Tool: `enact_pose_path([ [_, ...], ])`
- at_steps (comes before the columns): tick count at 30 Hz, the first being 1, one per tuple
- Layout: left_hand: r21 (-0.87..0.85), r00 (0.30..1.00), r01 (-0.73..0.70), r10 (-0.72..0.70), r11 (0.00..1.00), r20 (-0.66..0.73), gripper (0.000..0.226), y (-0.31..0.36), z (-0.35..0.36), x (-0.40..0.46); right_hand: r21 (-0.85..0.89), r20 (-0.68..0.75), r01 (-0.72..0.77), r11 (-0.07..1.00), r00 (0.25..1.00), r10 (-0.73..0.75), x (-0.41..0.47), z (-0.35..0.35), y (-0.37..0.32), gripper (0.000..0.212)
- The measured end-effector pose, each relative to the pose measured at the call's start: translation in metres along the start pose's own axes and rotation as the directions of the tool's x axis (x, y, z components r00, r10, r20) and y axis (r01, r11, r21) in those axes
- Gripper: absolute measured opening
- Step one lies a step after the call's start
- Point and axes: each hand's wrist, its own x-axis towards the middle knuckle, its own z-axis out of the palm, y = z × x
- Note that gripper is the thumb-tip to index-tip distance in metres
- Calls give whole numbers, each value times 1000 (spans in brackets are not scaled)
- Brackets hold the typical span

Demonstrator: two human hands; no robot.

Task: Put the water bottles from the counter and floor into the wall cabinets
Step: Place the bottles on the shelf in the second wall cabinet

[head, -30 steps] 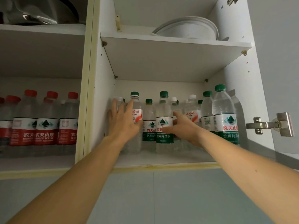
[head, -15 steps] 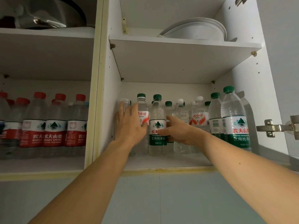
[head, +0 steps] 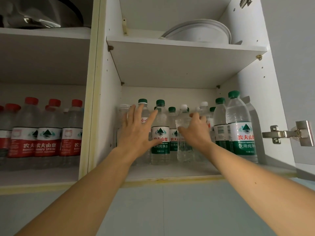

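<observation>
Right hand (head: 196, 132), which you moved off the green-label bottle (head: 160, 133), now grips the unlabelled bottle (head: 183, 142) beside it; left hand (head: 138, 132) stays flat, fingers spread.

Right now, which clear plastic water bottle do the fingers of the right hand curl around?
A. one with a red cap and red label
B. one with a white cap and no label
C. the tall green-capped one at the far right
B: the right hand grips the clear, unlabelled plastic bottle with a white cap in the right compartment.
</observation>
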Motion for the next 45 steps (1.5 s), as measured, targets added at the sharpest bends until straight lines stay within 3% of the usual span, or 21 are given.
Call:
enact_pose_path([
  [3, 31, 999, -19, 18, 999, 33, 114, 0, 2, 0, 0, 126, -38, 999, 991, 38, 0, 7, 2, 67],
  [12, 20, 997, -17, 15, 1000, 76, 118, -3, 9, 2, -80, 220, -110, 991, 967, 125, 16, 17, 8, 101],
  [16, 20, 997, -15, 13, 1000, 81, 117, -3, 10, 3, 82, 374, -111, 990, 925, 73, 19, 1, 16, 78],
  [19, 18, 997, -11, 9, 1000, 80, 117, -3, 12, 3, 244, 533, -127, 961, 846, -24, 19, -19, 19, 54],
  [24, 27, 998, -18, 16, 999, 61, 116, -3, 12, 3, 403, 684, -286, 870, 725, -78, 16, -30, 21, 47],
  [29, 21, 998, -17, 15, 1000, 64, 116, -2, 11, 2, 416, 694, -304, 857, 715, -83, 13, -28, 19, 32],
  [39, 14, 996, -21, 20, 1000, 91, 116, 2, 3, -4, 404, 645, -285, 869, 763, -50, 0, -22, 3, 31],
  [45, -18, 994, -13, 14, 1000, 105, 113, 5, 0, -6, 318, 580, -278, 906, 813, 46, -5, -22, -2, 27],
])
